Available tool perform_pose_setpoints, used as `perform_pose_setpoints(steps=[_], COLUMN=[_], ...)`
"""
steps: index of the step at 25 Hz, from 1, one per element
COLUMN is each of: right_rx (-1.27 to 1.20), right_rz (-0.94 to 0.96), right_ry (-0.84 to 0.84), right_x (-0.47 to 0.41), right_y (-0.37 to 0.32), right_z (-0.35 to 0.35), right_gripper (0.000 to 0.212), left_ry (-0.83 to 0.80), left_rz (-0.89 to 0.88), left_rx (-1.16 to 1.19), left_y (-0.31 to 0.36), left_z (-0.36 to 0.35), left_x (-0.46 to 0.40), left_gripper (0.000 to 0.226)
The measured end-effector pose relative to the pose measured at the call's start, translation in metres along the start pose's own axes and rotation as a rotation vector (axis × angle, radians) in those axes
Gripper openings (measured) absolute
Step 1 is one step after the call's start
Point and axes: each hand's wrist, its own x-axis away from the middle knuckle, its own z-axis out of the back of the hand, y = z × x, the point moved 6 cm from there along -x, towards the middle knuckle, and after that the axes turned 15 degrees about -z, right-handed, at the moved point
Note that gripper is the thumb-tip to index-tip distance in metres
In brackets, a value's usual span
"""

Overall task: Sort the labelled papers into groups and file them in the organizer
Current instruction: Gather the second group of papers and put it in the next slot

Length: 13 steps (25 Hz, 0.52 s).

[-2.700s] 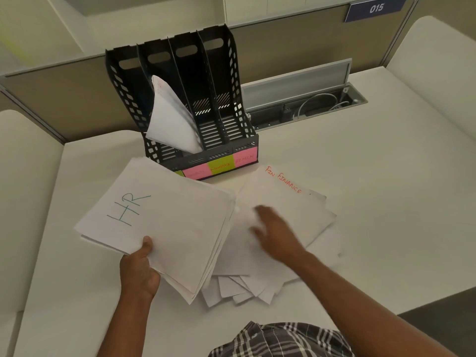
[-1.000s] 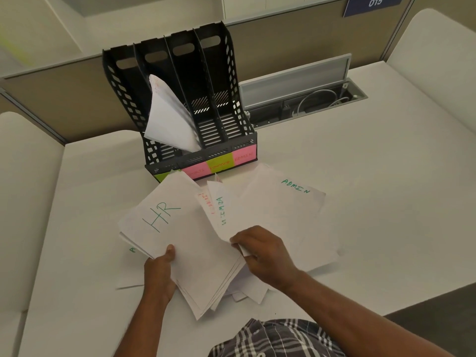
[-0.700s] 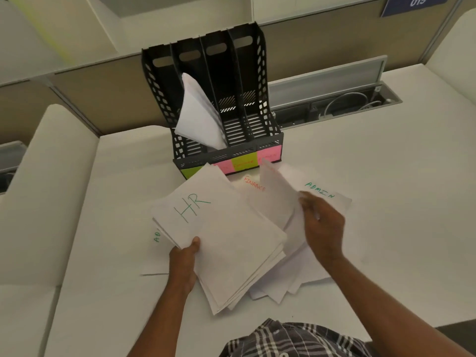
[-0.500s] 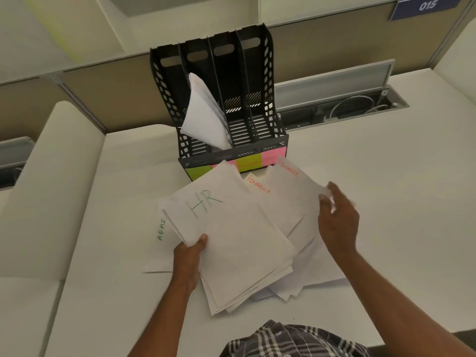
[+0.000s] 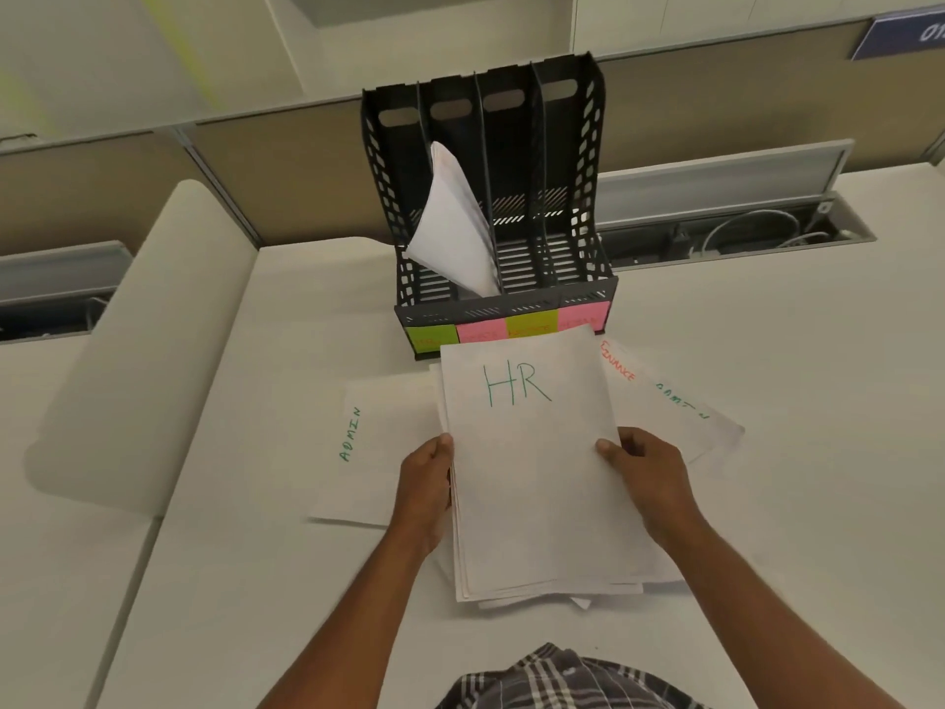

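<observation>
A squared-up stack of white sheets with "HR" in green on top, the HR stack, is held upright-facing in front of me. My left hand grips its left edge and my right hand grips its right edge. Under and to the right lie loose sheets, one marked FINANCE in orange and one marked ADMIN. Another ADMIN sheet lies flat to the left. The black four-slot organizer stands behind, with a curled bundle of papers in its second slot from the left.
Green, pink and yellow sticky labels run along the organizer's front. An open cable tray with wires sits in the desk at the back right. A beige partition closes off the rear. The desk seam runs down the left side.
My right hand left the loose sheets and took the right edge of the HR stack. The stack turned square to me and moved toward the middle, in front of the organizer.
</observation>
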Motion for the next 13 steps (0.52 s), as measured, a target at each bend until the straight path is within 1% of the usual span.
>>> perform_pose_setpoints(steps=[3,5,8,10,12,13], right_rx=[-0.119,-0.173,-0.214,-0.239,-0.239,-0.241], right_rz=[-0.046,-0.049,-0.041,-0.051,-0.065,-0.071], right_ry=[-0.019,-0.021,-0.018,-0.029,-0.031,-0.027], right_x=[-0.003,-0.004,-0.006,-0.009,-0.012,-0.014], right_y=[0.008,0.013,0.018,0.02,0.022,0.023], right_z=[0.005,0.005,0.006,0.007,0.009,0.011], right_gripper=[0.007,0.009,0.01,0.009,0.008,0.008], left_ry=[-0.022,-0.003,0.051,0.053,0.084,0.123], left_rz=[-0.023,-0.052,-0.003,0.037,0.019,-0.008], left_rx=[0.002,-0.001,0.112,0.207,0.244,0.223], left_y=[0.006,0.013,0.015,0.014,0.015,0.016], left_z=[-0.003,-0.007,-0.005,-0.004,-0.003,0.0], left_x=[0.001,0.002,0.001,0.001,0.0,-0.002], left_gripper=[0.026,0.026,0.02,0.017,0.018,0.019])
